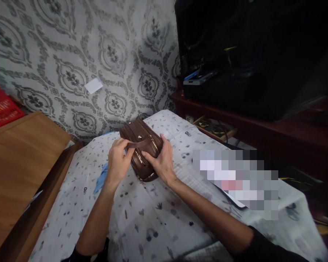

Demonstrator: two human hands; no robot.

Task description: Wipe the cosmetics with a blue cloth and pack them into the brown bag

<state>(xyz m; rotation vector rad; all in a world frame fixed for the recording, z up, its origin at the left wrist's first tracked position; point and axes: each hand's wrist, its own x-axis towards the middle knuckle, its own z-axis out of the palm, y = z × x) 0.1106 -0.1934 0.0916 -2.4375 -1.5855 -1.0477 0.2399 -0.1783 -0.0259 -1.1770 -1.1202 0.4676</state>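
Observation:
A brown leather-look handbag (142, 134) with gold zippers and studs lies on a white patterned cloth (158, 214). My left hand (118, 160) is closed on the bag's strap (138, 144), pinching it between thumb and fingers above the bag. Against the bag's right side rests my right hand (164, 160), its thumb on top near a zipper and its fingers round the far edge. A light blue cloth (101, 178) lies partly behind my left wrist.
A wooden cabinet (24, 153) with a red basket (4, 105) stands at left. Patterned wallpaper with a white switch plate (93, 86) is behind. At right are a large black screen (257, 62), a dark red stand (207, 109), an open drawer (215, 129) and a blurred-out flat object (235, 182).

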